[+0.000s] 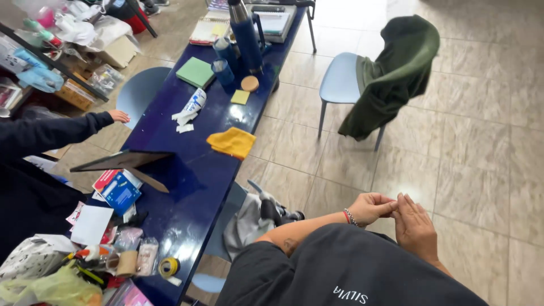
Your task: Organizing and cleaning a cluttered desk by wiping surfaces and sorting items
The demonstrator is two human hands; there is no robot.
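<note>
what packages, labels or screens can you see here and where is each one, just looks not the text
Blue flat box: near end of the blue table, with a red-and-white packet beside it.
Tablet screen: dark, propped at the table's left edge.
White tube: lying mid-table, blue markings.
Clear packets: near end, beside a yellow tape roll.

Craft workshop or classroom, long glossy blue worktop [198, 170] littered with tape rolls [168, 266], sticky notes, notebooks, light-blue plastic chairs [340, 79], beige tiled floor [481, 141]

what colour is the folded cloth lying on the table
Yellow-orange; the folded cloth shows clearly in the head view.
</note>
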